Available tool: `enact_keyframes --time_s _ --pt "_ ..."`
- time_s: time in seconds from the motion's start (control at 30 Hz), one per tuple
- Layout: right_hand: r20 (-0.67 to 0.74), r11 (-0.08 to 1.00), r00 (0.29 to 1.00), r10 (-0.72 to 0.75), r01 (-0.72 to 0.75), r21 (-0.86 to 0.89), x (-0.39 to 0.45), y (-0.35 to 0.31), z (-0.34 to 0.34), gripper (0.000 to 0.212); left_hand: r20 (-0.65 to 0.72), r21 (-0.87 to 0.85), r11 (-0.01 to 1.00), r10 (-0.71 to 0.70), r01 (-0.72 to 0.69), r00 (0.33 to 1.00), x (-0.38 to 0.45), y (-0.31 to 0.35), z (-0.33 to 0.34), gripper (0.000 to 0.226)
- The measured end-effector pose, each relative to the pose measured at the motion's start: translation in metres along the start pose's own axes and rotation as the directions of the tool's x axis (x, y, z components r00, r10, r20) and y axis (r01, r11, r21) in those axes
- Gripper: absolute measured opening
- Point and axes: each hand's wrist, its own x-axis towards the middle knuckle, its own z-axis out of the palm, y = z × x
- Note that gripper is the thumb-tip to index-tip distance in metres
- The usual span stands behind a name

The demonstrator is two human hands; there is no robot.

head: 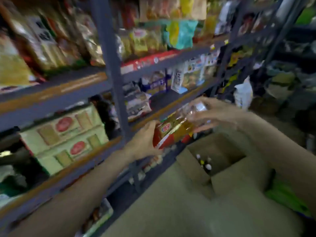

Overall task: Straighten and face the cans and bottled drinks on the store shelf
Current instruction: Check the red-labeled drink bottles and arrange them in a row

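Observation:
A clear plastic bottle [177, 127] of golden liquid with a red and yellow label lies tilted in the air in front of the grey metal shelf [172, 101]. My left hand [145, 142] grips its lower, labelled end. My right hand [213, 113] holds the upper end, fingers curled round it near the neck. The whole view is blurred. A few small bottles [205, 163] with white caps stand inside an open cardboard box [227, 168] below my hands.
Shelves hold bagged snacks [147, 40] above and a stack of pale green biscuit cartons [65, 135] at the left. A blue upright post [116, 82] divides the bays. A white plastic bag [242, 94] hangs at the right. Green packaging [287, 197] lies at the lower right.

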Motion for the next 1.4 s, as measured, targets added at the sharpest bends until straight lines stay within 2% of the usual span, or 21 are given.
enact_keyframes --time_s 0.1,0.2,0.3,0.37,0.43,0.5,0.57,0.7,0.8,0.87,0.97,1.1,1.2,1.3,1.4 --pt "-0.083 0.99 0.992 0.093 -0.083 0.114 0.031 0.073 -0.048 0.058 0.072 -0.066 0.997 -0.043 0.048 0.996 0.051 -0.002 0.069 0.085" --pt "-0.141 0.972 0.975 0.172 -0.145 0.182 0.062 0.133 -0.094 0.042 0.133 -0.103 0.991 -0.075 0.089 0.988 0.106 0.001 0.144 0.084" --pt "-0.211 0.966 0.953 0.216 -0.176 0.192 0.091 0.19 -0.133 0.043 0.267 -0.05 0.99 -0.115 0.133 0.957 0.16 -0.013 0.215 0.096" --pt "-0.26 0.959 0.934 0.245 -0.194 0.208 0.118 0.233 -0.156 0.05 0.289 -0.051 0.991 -0.105 0.125 0.951 0.194 -0.022 0.259 0.095" --pt "-0.33 0.95 0.899 0.289 -0.226 0.217 0.149 0.284 -0.178 0.053 0.316 0.021 0.988 -0.15 0.151 0.937 0.223 -0.032 0.301 0.086" --pt "-0.386 0.947 0.867 0.316 -0.266 0.178 0.179 0.342 -0.198 0.052 0.277 0.085 0.99 -0.133 0.113 0.952 0.251 -0.052 0.343 0.071" --pt "-0.419 0.94 0.845 0.333 -0.33 0.081 0.21 0.404 -0.209 0.058 0.299 0.144 0.986 -0.128 0.087 0.946 0.271 -0.087 0.39 0.049" --pt "-0.5 0.832 0.793 0.35 -0.508 -0.223 0.286 0.532 -0.219 0.075 0.345 0.162 0.972 -0.219 0.171 0.913 0.303 -0.164 0.48 0.046" --pt "-0.484 0.754 0.76 0.433 -0.6 -0.269 0.331 0.616 -0.215 0.085 0.39 0.148 0.961 -0.273 0.233 0.88 0.32 -0.205 0.536 0.043" --pt "-0.469 0.75 0.765 0.442 -0.602 -0.274 0.353 0.663 -0.207 0.08 0.394 0.148 0.961 -0.275 0.234 0.877 0.329 -0.229 0.566 0.042" --pt "-0.456 0.727 0.766 0.453 -0.613 -0.308 0.38 0.723 -0.193 0.062 0.388 0.118 0.969 -0.244 0.215 0.889 0.338 -0.249 0.599 0.041" --pt "-0.398 0.681 0.766 0.505 -0.637 -0.362 0.402 0.77 -0.175 0.056 0.418 0.103 0.97 -0.243 0.22 0.876 0.341 -0.264 0.625 0.041" --pt "-0.317 0.669 0.773 0.55 -0.635 -0.387 0.406 0.782 -0.169 0.045 0.393 0.068 0.978 -0.208 0.197 0.896 0.334 -0.267 0.628 0.037" --pt "-0.267 0.636 0.767 0.584 -0.637 -0.437 0.4 0.769 -0.179 0.047 0.338 0.031 0.985 -0.172 0.172 0.925 0.327 -0.259 0.615 0.033" --pt "-0.26 0.593 0.775 0.576 -0.615 -0.52 0.385 0.728 -0.201 0.045 0.302 0.025 0.989 -0.146 0.146 0.942 0.323 -0.239 0.591 0.032"
